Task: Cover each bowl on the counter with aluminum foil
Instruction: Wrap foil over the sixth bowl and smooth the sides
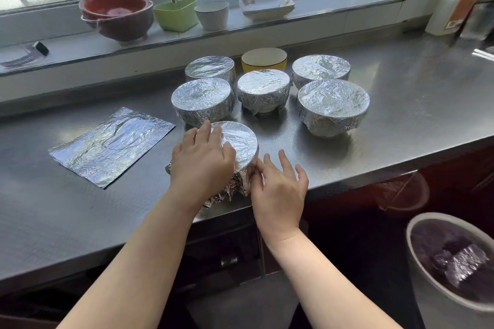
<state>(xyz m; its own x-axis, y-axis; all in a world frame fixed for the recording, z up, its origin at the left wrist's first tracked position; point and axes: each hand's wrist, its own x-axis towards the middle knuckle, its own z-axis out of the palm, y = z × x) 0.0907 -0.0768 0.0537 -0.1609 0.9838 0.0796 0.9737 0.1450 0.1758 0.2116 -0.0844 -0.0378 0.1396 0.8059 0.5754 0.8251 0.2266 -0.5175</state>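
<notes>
While the left hand point(203, 160) lies flat over the foil top of the near bowl point(238, 141), its fingers spread and pressing down on the cover, the right hand point(278, 187) sits at that bowl's right side. Its thumb and first finger touch the crumpled foil skirt below the rim; the other fingers are straight and fanned out above the surface point(401, 115). Neither grip is closed round anything: both are wide, with relaxed fingers. This bowl stands at the near edge of the surface, and loose foil bunches out under it toward the near left.

Five more foil-covered bowls stand farther back in two rows: one far left point(209, 68), one just near of it point(201, 100), one in the middle point(263, 91), one far right point(320, 68) and one near right point(333, 107). Between the two far ones stands a yellow bowl point(264, 59), uncovered. A flat foil sheet point(112, 147) lies on the surface to the left, well apart from the bowls.

On the sill point(66, 45) behind are stacked red bowls point(116, 14), a green tub point(175, 13), a white cup point(211, 14) and a square dish point(266, 5). A bin point(451, 275) at the near right holds crumpled foil.
</notes>
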